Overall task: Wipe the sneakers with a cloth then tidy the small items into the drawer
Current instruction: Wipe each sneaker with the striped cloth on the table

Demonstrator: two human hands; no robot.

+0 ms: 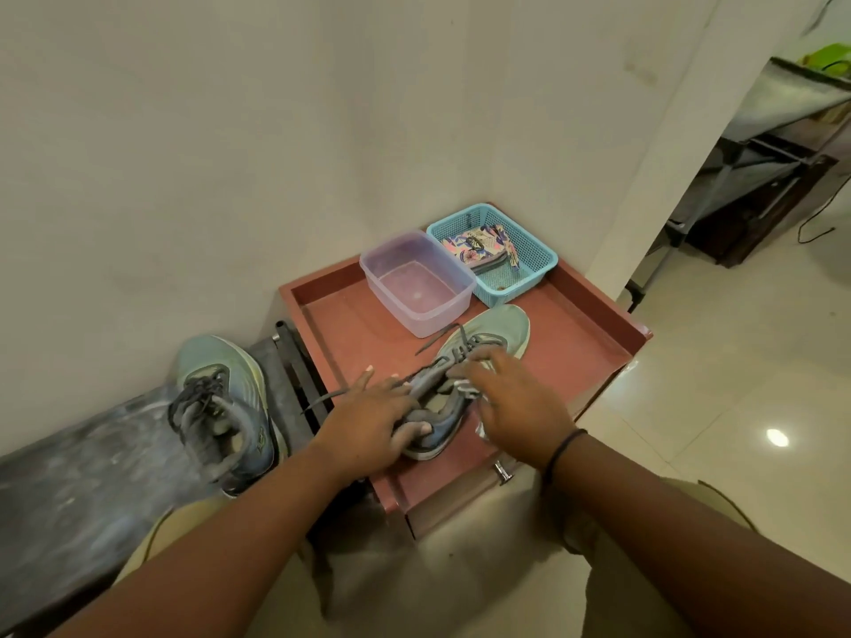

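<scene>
Teal sneakers (479,352): two; tubs (416,283): two

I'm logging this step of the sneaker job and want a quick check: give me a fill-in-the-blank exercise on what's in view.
1. The sneaker under both hands lies on the red ____.
2. The other sneaker sits on the dark bench, to the ____ of the cabinet.
3. The patterned item lies inside the blue ____.
4. The clear tub stands ____ the sneaker and the wall.

Missing words: cabinet top; left; basket; between
</scene>
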